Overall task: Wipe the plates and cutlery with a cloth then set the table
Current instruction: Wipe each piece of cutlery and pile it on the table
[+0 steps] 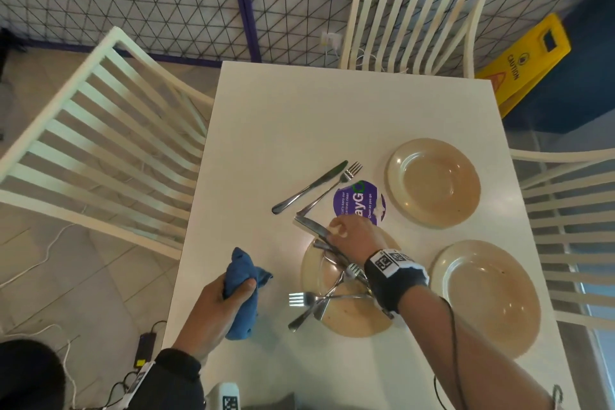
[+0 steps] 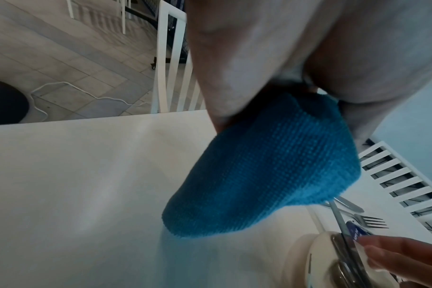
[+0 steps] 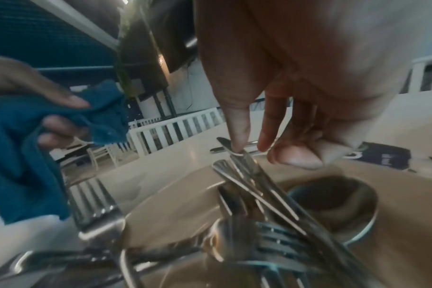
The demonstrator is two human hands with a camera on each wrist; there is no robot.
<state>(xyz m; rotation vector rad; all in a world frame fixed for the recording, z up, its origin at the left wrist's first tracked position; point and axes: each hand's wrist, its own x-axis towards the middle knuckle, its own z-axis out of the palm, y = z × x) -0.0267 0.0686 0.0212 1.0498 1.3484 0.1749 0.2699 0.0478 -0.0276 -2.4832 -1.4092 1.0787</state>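
Over the near plate (image 1: 346, 316) on the counter (image 1: 266, 130), your right hand (image 1: 349, 238) fingers pinch a knife (image 1: 311, 226) from the cutlery pile; your left hand (image 1: 213, 306) grips the blue cloth (image 1: 244, 289).

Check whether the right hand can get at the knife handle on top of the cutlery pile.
Probably yes. The right hand is over the plate with fingertips already at the knife, which lies uppermost; nothing covers it.

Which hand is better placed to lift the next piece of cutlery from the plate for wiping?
The right hand. Its fingertips already touch a knife in the cutlery pile on the plate. The left hand grips the blue cloth beside the plate, probably ready to wipe.
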